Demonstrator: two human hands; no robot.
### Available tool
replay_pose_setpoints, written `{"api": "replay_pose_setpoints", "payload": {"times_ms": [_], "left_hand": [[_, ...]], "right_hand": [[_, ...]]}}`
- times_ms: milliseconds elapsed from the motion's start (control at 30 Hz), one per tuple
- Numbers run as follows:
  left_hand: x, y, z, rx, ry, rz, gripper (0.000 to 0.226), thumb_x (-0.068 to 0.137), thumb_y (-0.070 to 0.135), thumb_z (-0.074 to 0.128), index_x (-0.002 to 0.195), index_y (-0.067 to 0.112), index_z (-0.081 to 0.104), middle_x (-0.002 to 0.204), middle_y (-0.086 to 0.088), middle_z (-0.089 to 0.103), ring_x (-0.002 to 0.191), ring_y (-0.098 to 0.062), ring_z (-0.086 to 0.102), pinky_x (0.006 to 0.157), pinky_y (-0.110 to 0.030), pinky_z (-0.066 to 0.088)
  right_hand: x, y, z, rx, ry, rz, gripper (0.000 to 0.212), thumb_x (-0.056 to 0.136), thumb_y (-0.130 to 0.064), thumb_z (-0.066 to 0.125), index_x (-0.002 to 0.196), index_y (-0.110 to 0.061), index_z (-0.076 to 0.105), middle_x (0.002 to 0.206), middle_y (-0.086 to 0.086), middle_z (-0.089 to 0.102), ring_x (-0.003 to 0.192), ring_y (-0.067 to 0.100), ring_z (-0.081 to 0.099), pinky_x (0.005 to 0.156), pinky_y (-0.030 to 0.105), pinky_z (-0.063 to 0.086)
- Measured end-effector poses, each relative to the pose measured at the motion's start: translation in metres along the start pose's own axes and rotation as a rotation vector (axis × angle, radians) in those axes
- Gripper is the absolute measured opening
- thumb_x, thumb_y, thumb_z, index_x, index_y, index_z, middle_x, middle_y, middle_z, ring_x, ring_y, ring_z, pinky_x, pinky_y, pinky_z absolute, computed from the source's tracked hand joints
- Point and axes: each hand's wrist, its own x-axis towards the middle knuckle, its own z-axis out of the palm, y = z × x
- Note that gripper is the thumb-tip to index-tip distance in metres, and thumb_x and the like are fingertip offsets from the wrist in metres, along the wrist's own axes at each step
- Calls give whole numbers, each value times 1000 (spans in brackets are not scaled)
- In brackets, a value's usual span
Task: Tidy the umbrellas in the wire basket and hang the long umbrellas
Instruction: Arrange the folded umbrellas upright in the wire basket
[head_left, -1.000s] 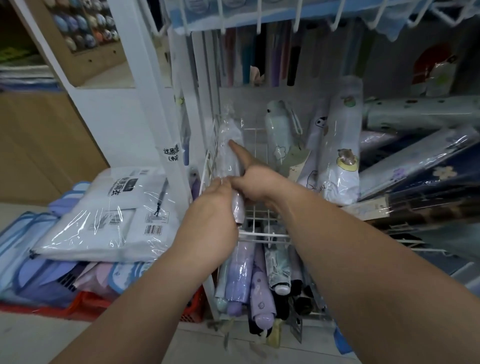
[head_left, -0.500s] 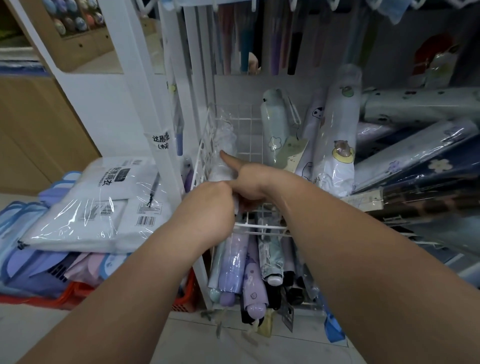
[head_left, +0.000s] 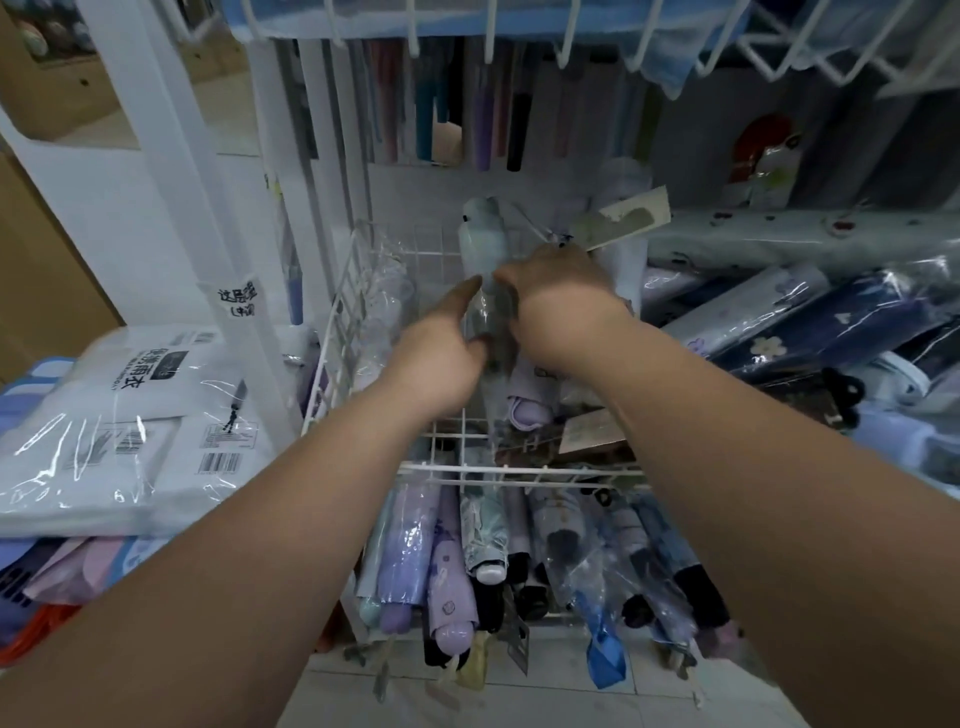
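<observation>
Hands both on one folded umbrella: pale green umbrella, plastic-sleeved, standing near upright in the wire basket. Left hand wraps the lower part of the sleeve, thumb up along its left side. Right hand closes on the same umbrella just above and right of my left. Neither hand is free.

Two-hand grip because the sleeve is slick and loose; one hand steadies the bottom, the other steers the top. Held upright so it can slot in on end like the clear-sleeved umbrella already standing left of my left hand, against the basket's side wire.

A paper tag sticks out just past my right knuckles; whether it hangs from this umbrella I can't tell.

Right of my right hand: a heap of sleeved umbrellas lying flat, navy and pale, still unsorted by the look of it. Below both wrists, under the basket's front rail: a lower row of folded umbrellas, handles toward me.

Long umbrellas hang above and beyond my hands from the top rack. That part looks partly done; can't tell if any remain.

Judgement: mid-tidy, standing short ones up row by row. Next, seat this one beside the clear-sleeved one.
</observation>
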Motion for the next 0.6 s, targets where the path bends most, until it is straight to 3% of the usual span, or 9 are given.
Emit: {"api": "replay_pose_setpoints", "payload": {"times_ms": [100, 167, 400, 467, 533, 600], "left_hand": [[11, 0, 12, -274, -63, -71, 78, 97, 6, 56, 160, 33, 20, 128, -9, 63, 89, -13, 64, 78, -31, 54], [13, 2, 16, -439, -123, -138, 85, 97, 2, 56, 160, 39, 12, 121, -9, 68, 74, -12, 61, 63, -27, 50], [18, 5, 26, -462, -178, -159, 97, 93, -4, 53, 155, 52, 5, 111, -6, 73, 89, -39, 68, 68, -43, 46], [21, 5, 27, -494, -178, -157, 100, 91, -8, 55, 156, 53, 8, 108, -7, 74, 80, -29, 69, 66, -39, 49], [21, 6, 28, -536, -175, -149, 100, 90, -11, 56, 157, 48, 11, 103, -8, 72, 62, -8, 66, 56, -24, 50], [22, 4, 31, -537, -165, -124, 98, 91, -10, 59, 158, 45, 14, 115, -11, 71, 62, 0, 65, 52, -17, 50]], "right_hand": [[-6, 6, 6, -117, 10, -59, 34, 93, -25, 59, 126, -25, 55, 124, 12, 57, 128, 35, 42, 101, 44, 41], [-13, 13, 12, -152, 65, -96, 38, 96, -30, 54, 135, -27, 53, 128, 9, 61, 134, 34, 39, 105, 44, 34], [-19, 25, 12, -124, 105, -116, 55, 94, -42, 59, 144, -25, 46, 137, 3, 60, 147, 34, 24, 114, 43, 21], [-21, 28, 11, -135, 119, -86, 58, 89, -50, 62, 141, -27, 50, 140, 1, 57, 151, 35, 16, 118, 48, 12], [-24, 31, 8, -152, 128, -7, 61, 84, -62, 62, 137, -33, 54, 147, -1, 51, 153, 36, 7, 118, 60, 0], [-27, 34, 5, -151, 121, 56, 63, 81, -72, 57, 135, -40, 54, 153, -4, 43, 154, 34, -1, 113, 71, -6]]}}
